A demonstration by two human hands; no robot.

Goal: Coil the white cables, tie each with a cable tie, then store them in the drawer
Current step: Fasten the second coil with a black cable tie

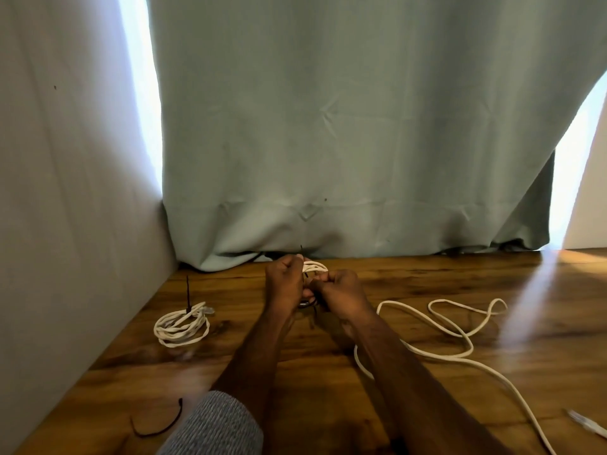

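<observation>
- Both hands are working at the far middle of the wooden table (361,405), holding a small white coil (316,267) raised between them.
- The left hand (285,284) is curling round the coil's near side, its thumb and fingertip pinching the tail of a black cable tie (305,275) that is poking up toward 12 o'clock.
- The right hand (340,290) is gripping the coil's other side, fingers folded tight; whether it is also holding the tie's head is hidden.
- At 9 o'clock from the hands, a tied coil (181,326) is lying with its tie standing upright.
- At 4 o'clock, a loose white cable (460,333) is sprawling uncoiled; a spare tie (157,425) is lying at 7 o'clock.
- Risk: if either grip is easing while the tail is being pulled, the loops are likely springing apart, or the tie is cinching only some strands.
- No drawer is showing.
</observation>
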